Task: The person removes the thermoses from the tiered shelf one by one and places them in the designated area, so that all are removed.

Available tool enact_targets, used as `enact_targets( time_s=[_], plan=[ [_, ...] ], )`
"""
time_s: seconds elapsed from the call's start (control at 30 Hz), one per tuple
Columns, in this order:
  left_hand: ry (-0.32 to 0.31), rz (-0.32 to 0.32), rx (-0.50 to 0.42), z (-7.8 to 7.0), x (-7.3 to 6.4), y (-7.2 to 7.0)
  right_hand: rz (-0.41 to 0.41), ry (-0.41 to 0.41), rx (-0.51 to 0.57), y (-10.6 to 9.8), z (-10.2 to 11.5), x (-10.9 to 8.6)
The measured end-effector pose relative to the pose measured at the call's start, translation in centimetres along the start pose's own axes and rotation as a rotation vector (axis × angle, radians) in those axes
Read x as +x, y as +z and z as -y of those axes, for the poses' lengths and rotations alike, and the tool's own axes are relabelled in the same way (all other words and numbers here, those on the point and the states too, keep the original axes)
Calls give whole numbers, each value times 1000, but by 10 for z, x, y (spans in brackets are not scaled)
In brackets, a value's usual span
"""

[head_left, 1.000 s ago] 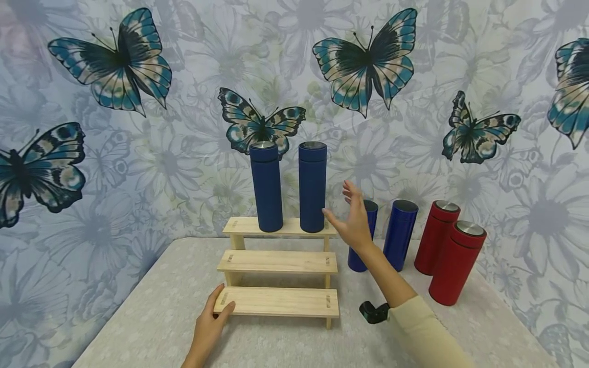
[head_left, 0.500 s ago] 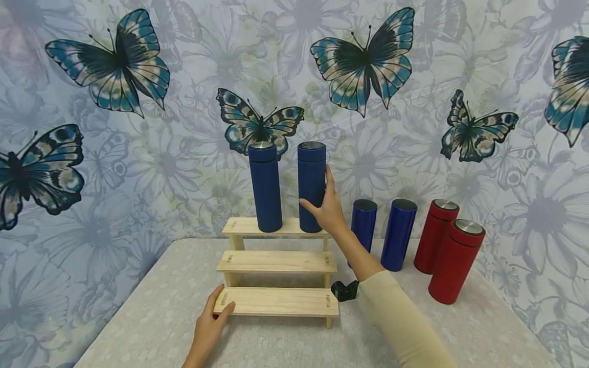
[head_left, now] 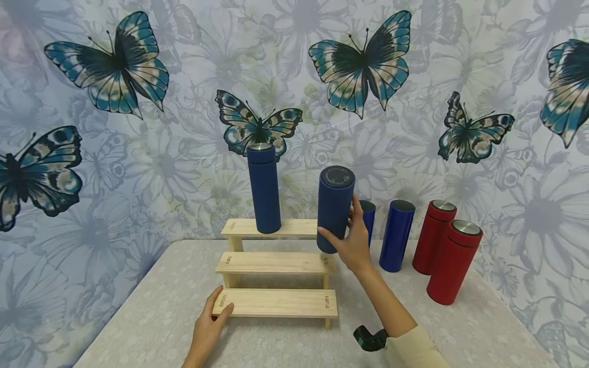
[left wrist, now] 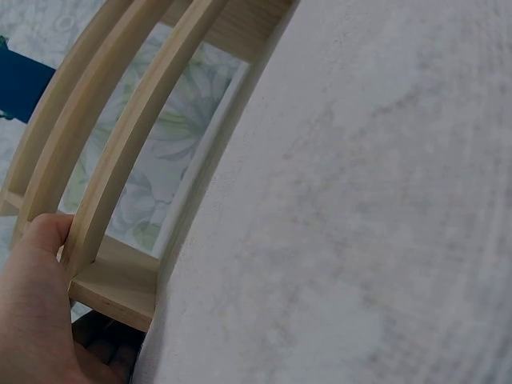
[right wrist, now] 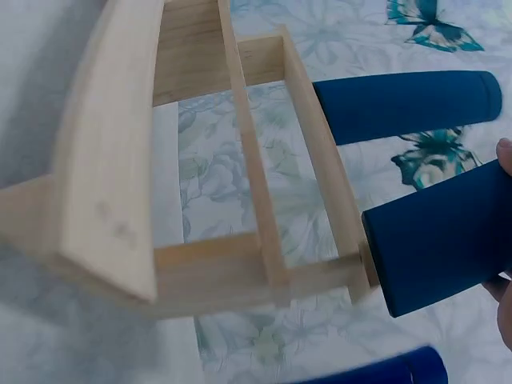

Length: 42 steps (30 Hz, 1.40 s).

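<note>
A dark blue matte thermos bottle (head_left: 335, 209) is held in my right hand (head_left: 353, 245), off the top step and tipped a little so its dark lid faces the head camera. In the right wrist view the same bottle (right wrist: 444, 240) hangs beside the top board. My left hand (head_left: 209, 322) grips the left end of the lowest step of a three-tier wooden stand (head_left: 276, 302), thumb on top; the left wrist view shows the thumb on the board's edge. Another dark blue bottle (head_left: 264, 189) with a silver lid stands upright on the top step.
To the right on the cloth-covered table (head_left: 152, 306) stand a glossy blue bottle (head_left: 397, 235), another blue bottle (head_left: 368, 220) partly behind my right hand, and two red bottles (head_left: 434, 237) (head_left: 454, 263). A black device (head_left: 369, 339) sits at my right wrist. A butterfly-patterned backdrop (head_left: 184, 128) rises behind.
My right hand reached the right-hand dark blue bottle, took hold of it and lifted it off the top step, toward the right and nearer. My left hand stayed on the stand.
</note>
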State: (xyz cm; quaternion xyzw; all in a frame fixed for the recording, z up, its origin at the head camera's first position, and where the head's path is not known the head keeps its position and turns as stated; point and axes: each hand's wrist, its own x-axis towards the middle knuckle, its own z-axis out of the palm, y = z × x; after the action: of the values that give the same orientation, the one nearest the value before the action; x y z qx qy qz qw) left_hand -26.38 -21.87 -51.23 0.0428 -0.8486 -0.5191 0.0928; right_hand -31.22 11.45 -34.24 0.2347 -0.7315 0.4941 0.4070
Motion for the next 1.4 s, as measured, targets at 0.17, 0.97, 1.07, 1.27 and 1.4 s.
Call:
enact_targets(
  time_s=[0.17, 0.97, 1.07, 1.27, 1.4],
  plan=[
    [-8, 0, 5, 1, -2, -2, -66, -96, -18, -30, 7, -23],
    [68, -5, -8, 2, -2, 1, -95, 337, -297, -132, -119, -106],
    [72, -1, -9, 3, -2, 1, -86, 368, -309, -133, -124, -110],
    [80, -4, -13, 2, -1, 1, -86, 392, -314, -133, -128, -111],
    [96, -2, -18, 2, -1, 1, -77, 377, -315, -131, -128, -110]
  ],
)
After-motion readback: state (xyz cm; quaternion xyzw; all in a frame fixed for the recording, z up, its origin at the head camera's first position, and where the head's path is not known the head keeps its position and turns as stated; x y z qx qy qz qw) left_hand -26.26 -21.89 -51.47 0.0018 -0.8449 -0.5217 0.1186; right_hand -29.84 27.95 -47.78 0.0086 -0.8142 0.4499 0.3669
